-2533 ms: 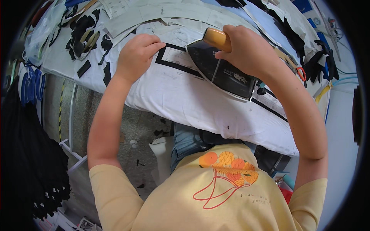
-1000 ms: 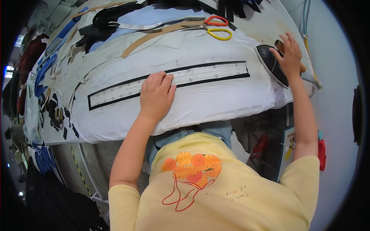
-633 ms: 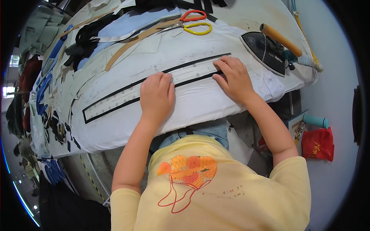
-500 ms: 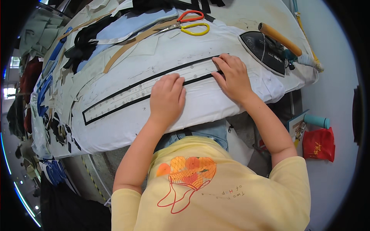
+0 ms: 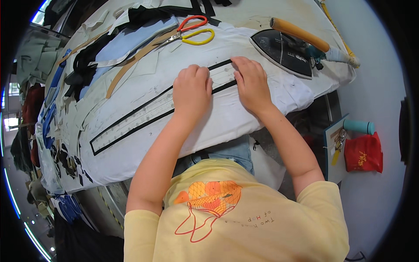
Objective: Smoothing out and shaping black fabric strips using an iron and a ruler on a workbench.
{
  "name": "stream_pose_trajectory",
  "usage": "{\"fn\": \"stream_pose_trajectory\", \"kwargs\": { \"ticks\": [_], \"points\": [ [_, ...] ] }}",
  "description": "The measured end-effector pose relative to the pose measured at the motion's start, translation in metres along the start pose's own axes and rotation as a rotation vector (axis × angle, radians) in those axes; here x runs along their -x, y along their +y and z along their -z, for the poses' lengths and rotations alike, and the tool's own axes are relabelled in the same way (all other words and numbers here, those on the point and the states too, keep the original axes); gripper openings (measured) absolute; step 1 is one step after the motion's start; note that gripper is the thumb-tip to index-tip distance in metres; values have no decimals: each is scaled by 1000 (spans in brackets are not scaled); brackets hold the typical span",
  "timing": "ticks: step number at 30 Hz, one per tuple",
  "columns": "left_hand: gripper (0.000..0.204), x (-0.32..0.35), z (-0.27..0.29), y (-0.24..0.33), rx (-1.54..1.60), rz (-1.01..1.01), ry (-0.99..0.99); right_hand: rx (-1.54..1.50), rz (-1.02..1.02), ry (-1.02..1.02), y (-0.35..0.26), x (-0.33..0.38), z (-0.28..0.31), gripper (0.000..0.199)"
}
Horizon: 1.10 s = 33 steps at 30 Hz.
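A long, narrow, pale strip with printed marks and a black border (image 5: 131, 124) lies slantwise on the white cloth cover. My left hand (image 5: 192, 91) rests across its middle, fingers bent together over the far black edge. Close to the strip's right end, my right hand (image 5: 252, 84) has its fingers at the far edge and its thumb by the near edge, closed on it. Between the hands a short stretch of the pale face shows. The strip's right end is hidden under my right hand.
An iron (image 5: 283, 51) with a wooden handle sits at the far right. Scissors (image 5: 185, 32) with red and yellow handles lie beyond the strip, by a tan band (image 5: 131, 65) and blue fabric (image 5: 131, 37). Fabric scraps (image 5: 72, 161) lie at left; a red bag (image 5: 363, 153) is beyond the table's right.
My left hand has slid onto the strip's far edge, its fingers now covering that border. The hands are closer together. The whole view has shifted and turned slightly.
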<state>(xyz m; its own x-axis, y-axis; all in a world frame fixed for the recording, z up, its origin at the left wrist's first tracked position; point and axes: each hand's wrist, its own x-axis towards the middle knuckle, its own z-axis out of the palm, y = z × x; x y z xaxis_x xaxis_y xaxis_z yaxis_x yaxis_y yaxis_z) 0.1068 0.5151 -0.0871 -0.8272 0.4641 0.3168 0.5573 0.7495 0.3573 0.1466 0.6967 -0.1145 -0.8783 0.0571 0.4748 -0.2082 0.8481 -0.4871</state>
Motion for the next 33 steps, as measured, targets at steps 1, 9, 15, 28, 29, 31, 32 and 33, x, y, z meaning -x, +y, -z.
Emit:
{"fn": "stream_pose_trajectory", "kwargs": {
  "ticks": [1,9,15,28,29,31,32,33],
  "points": [
    [23,-7,0,-2,14,72,-56,0,-1,2,1,0,0,34],
    [10,-38,6,-8,238,405,-364,-211,-83,73,7,-2,0,35],
    [6,-12,8,-9,36,-97,-47,-268,-128,89,8,-2,1,33],
    [18,105,118,-108,1254,399,33,-144,-20,-39,10,5,7,35],
    [27,124,136,-128,1303,416,104,-126,-11,-43,10,5,6,36],
    [32,169,178,-182,1458,454,217,-109,2,-55,7,4,6,37],
    [29,200,208,-212,1626,576,304,-98,20,-54,7,3,7,37],
    [31,212,220,-201,1454,466,655,-87,36,-54,8,4,5,37]
  ]
}}
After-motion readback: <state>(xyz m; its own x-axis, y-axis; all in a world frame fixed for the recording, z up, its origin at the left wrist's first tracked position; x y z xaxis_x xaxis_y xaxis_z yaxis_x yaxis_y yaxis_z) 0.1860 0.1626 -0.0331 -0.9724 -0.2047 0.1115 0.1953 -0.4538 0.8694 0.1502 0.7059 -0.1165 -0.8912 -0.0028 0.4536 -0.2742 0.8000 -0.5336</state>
